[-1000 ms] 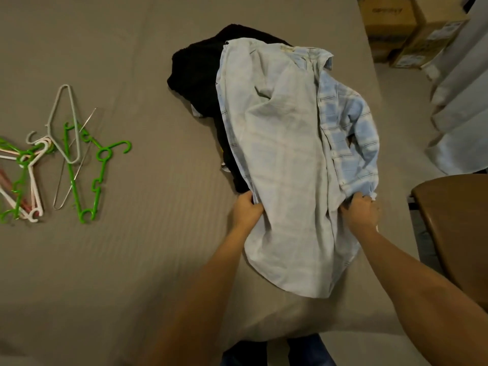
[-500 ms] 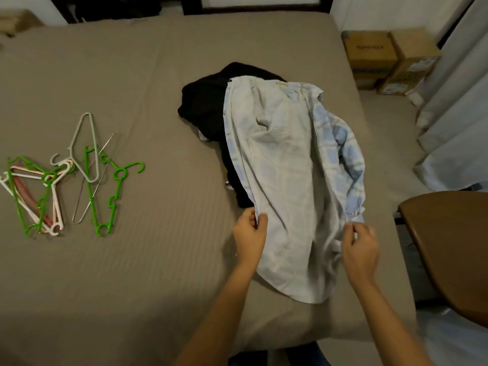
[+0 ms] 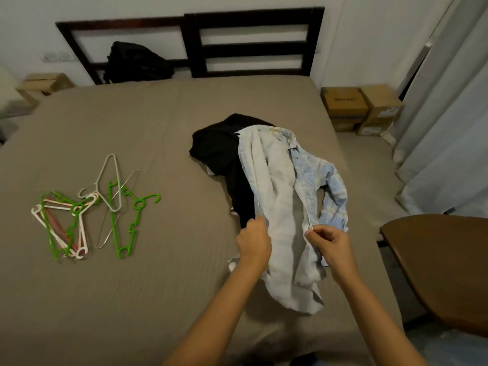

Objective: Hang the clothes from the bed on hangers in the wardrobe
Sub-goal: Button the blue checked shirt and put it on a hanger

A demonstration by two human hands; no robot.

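Note:
A pale blue checked shirt (image 3: 280, 196) lies inside out on the brown bed (image 3: 163, 143), on top of a black garment (image 3: 219, 149). My left hand (image 3: 254, 243) grips the shirt's left front edge. My right hand (image 3: 330, 243) pinches the opposite front edge near a button. The two hands hold the shirt's lower part a little apart. Far to the left, a loose pile of hangers (image 3: 92, 210) rests on the bed: green, white, pink and a wire one.
A brown chair seat (image 3: 438, 270) stands close at the right. Cardboard boxes (image 3: 361, 109) sit on the floor by the curtain (image 3: 449, 107). A dark bag (image 3: 137, 62) leans against the headboard (image 3: 250, 40). No wardrobe is in view.
The view has tilted up, revealing the headboard. Both hands have shifted along the shirt's front edges, and the right hand now pinches the edge at a button.

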